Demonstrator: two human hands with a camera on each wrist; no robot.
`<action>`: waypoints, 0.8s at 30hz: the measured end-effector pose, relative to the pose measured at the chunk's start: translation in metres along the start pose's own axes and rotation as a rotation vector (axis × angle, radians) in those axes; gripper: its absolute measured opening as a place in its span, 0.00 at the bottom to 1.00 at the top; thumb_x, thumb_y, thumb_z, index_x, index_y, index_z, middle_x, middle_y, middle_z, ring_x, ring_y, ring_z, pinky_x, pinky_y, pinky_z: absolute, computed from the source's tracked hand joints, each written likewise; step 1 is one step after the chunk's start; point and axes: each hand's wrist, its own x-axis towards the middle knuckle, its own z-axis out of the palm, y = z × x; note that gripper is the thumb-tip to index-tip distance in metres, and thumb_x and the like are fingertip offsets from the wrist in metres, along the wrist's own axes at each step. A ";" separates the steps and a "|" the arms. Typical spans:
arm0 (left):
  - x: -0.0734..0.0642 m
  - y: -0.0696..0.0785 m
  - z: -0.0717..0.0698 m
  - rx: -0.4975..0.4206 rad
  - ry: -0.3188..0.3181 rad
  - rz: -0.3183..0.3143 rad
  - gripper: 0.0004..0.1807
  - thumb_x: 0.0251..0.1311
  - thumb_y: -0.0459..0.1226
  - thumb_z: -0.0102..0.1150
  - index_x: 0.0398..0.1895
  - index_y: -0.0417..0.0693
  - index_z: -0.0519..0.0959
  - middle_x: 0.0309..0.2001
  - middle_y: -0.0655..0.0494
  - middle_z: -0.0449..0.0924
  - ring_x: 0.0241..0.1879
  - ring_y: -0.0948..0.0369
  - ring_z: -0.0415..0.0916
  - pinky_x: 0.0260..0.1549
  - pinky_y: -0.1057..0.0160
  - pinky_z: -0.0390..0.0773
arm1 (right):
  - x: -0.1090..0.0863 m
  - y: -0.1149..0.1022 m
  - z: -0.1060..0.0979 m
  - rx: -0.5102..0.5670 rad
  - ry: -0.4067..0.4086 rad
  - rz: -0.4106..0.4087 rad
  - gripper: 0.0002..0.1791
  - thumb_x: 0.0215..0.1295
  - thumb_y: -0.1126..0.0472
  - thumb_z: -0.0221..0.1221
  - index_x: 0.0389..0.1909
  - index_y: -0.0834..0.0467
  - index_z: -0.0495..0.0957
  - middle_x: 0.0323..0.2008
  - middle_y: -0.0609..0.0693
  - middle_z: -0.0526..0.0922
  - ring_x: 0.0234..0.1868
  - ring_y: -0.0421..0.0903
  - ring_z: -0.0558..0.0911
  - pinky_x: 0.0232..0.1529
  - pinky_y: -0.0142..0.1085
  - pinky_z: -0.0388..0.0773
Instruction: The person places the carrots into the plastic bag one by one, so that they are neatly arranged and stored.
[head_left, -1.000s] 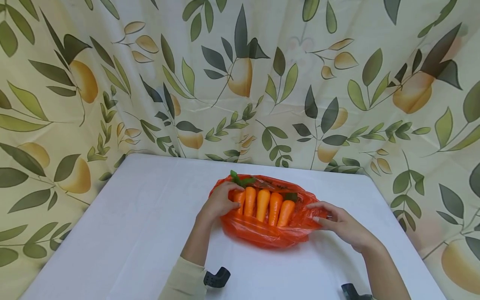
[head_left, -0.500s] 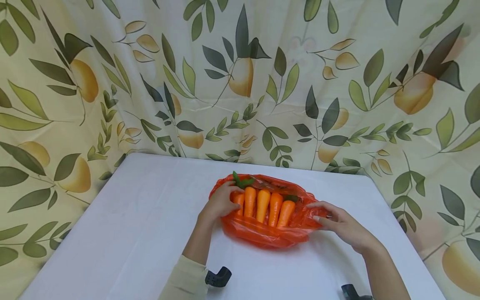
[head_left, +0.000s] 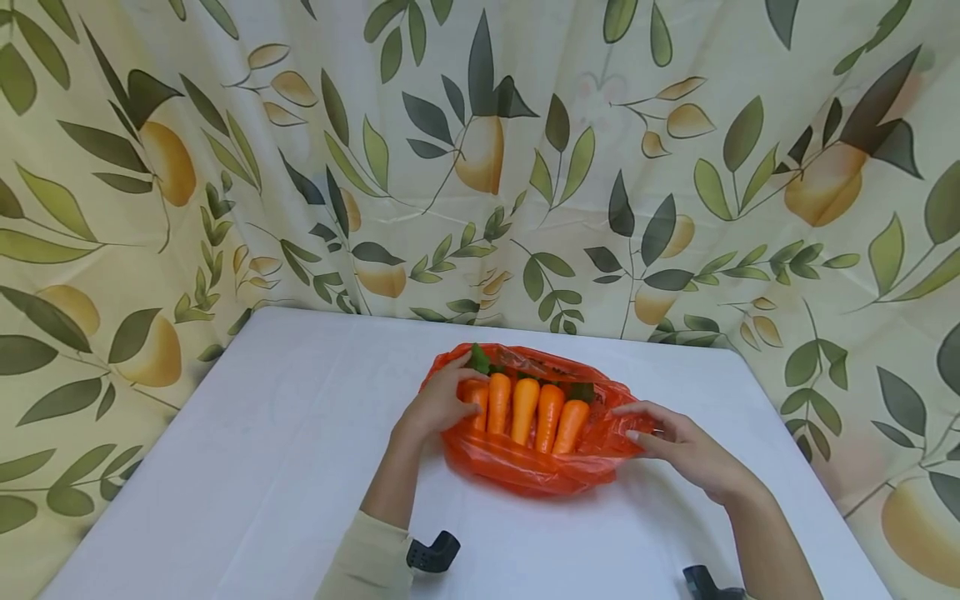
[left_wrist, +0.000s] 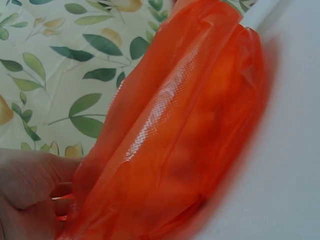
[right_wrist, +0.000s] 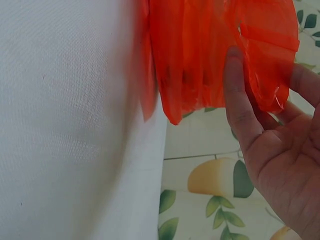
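Observation:
An orange-red plastic bag [head_left: 525, 471] lies on the table, its mouth spread. Several orange carrots [head_left: 526, 412] sit side by side in it, with green leaves [head_left: 478, 359] showing at the upper left and behind them. My left hand [head_left: 441, 398] reaches in over the bag's left side, thumb and fingers around the leftmost carrot [head_left: 476, 402]. In the left wrist view, the bag's wall [left_wrist: 165, 130] hides the carrots and most of those fingertips. At the opposite end my right hand [head_left: 686, 446] holds the bag's edge between thumb and fingers, as the right wrist view also shows.
A white cloth covers the table [head_left: 247, 467]. Behind and beside it hangs a curtain [head_left: 480, 250] printed with leaves and fruit. A dark wrist device [head_left: 433, 552] sits by the left sleeve [head_left: 371, 554], and another [head_left: 708, 583] by the right forearm.
The left fingers have shifted slightly up and toward the back of the bag. The green leaves at the upper left have changed shape and sit farther behind the fingers. The right hand stays put.

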 end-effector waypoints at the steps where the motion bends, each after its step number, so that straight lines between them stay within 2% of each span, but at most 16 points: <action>1: 0.000 0.000 -0.001 -0.005 0.005 0.008 0.22 0.54 0.32 0.66 0.54 0.51 0.79 0.71 0.55 0.53 0.69 0.51 0.51 0.59 0.46 0.63 | 0.000 0.000 0.000 -0.001 0.000 -0.001 0.23 0.68 0.55 0.55 0.63 0.55 0.69 0.60 0.58 0.68 0.53 0.55 0.76 0.48 0.46 0.76; 9: -0.001 0.001 -0.003 -0.063 0.028 0.021 0.21 0.54 0.32 0.66 0.53 0.54 0.79 0.63 0.54 0.67 0.63 0.52 0.62 0.56 0.50 0.68 | -0.002 -0.001 0.000 0.001 0.007 0.002 0.23 0.69 0.56 0.54 0.63 0.55 0.68 0.62 0.58 0.66 0.54 0.56 0.76 0.48 0.47 0.76; 16: -0.004 0.004 -0.008 -0.154 0.001 0.038 0.21 0.56 0.35 0.65 0.55 0.54 0.78 0.55 0.51 0.75 0.55 0.52 0.70 0.47 0.55 0.76 | -0.006 -0.004 -0.001 0.004 0.024 0.028 0.26 0.70 0.53 0.52 0.67 0.52 0.63 0.64 0.59 0.63 0.51 0.55 0.77 0.47 0.50 0.76; 21: -0.011 0.002 -0.026 -0.205 -0.014 0.071 0.19 0.58 0.39 0.64 0.55 0.56 0.78 0.55 0.52 0.74 0.55 0.52 0.71 0.44 0.57 0.78 | -0.013 -0.008 0.000 -0.019 0.042 0.064 0.30 0.71 0.49 0.50 0.71 0.43 0.54 0.59 0.61 0.66 0.48 0.59 0.78 0.47 0.51 0.76; 24: -0.019 -0.006 -0.045 -0.168 0.023 0.105 0.18 0.60 0.39 0.62 0.55 0.56 0.78 0.56 0.55 0.74 0.55 0.54 0.72 0.46 0.58 0.77 | -0.020 -0.010 0.000 -0.043 0.083 0.073 0.33 0.71 0.48 0.49 0.73 0.39 0.46 0.59 0.63 0.65 0.49 0.61 0.77 0.47 0.51 0.76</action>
